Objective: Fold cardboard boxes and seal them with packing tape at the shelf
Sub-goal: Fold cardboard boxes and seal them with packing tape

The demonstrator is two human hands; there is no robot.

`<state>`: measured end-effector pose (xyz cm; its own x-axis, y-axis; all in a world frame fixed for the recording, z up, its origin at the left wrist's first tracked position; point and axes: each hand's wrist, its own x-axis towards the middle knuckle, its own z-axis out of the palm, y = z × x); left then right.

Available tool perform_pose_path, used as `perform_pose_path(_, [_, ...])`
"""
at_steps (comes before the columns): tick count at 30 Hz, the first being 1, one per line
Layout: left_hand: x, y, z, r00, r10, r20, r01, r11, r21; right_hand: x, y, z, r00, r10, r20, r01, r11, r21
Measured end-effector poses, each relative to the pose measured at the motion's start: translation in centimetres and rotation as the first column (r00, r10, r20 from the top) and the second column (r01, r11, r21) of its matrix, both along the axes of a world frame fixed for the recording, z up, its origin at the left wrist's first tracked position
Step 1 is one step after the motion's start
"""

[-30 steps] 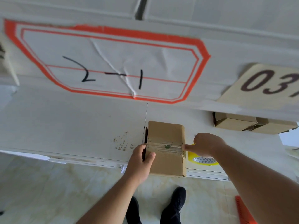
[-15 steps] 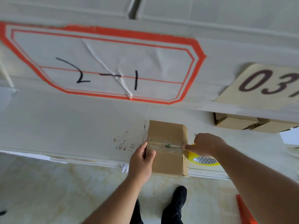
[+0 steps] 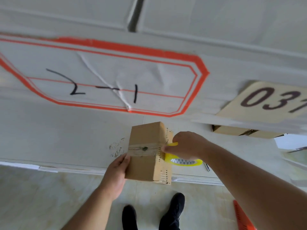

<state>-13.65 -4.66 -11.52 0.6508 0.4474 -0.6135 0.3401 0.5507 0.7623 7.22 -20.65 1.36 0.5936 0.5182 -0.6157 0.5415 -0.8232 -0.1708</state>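
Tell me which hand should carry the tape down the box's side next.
Right, probably. The right hand already holds the yellow tape roll against the cardboard box at its right edge, where the tape band ends. The left hand grips the box's left side, steadying it.

Soft, even daylight fills the view, bright but without harsh glare. Shadows are faint: a thin one lies under the cardboard box [image 3: 146,151] on the white shelf [image 3: 66,138], a darker one beneath the upper shelf edge at right. The wide lens bends straight lines toward the edges. Slight motion blur softens the whole picture, most on the shoes [image 3: 172,211] and floor [image 3: 41,196].
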Motion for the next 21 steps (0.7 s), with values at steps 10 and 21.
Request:
perform_pose_path(10, [3.1,2.6,0.6,0.932,0.064,-0.357,0.191,0.749,0.634,-1.6,6.6,4.1,0.993,-0.024,-0.117,0.035,0.995,0.095])
perform_pose_path(21, [0.9,-1.3,6.0,0.744,-0.277,-0.608,0.665,0.218,0.714,-3.3,10.8,6.5,0.985,-0.073,-0.156,0.090,0.990,0.106])
